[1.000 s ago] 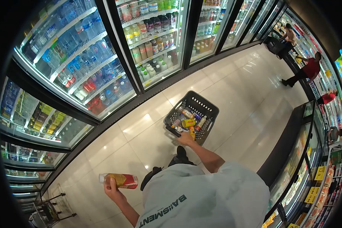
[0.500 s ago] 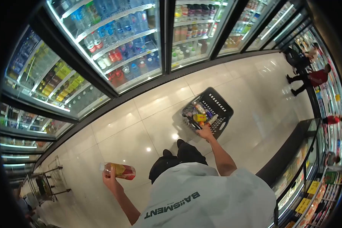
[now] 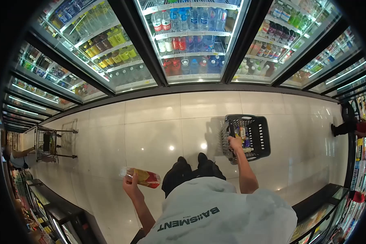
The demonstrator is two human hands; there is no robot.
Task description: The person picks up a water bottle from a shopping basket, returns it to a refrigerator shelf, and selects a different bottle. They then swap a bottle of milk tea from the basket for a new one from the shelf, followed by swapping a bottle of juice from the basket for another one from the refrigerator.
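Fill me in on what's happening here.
A person stands on a tiled shop aisle facing glass-door drink fridges. Their left hand holds a bottle with a yellow and red label, tipped on its side. Their right hand grips the near edge of a dark shopping basket that has several packaged items in it. Far left, another person stands by a wire cart.
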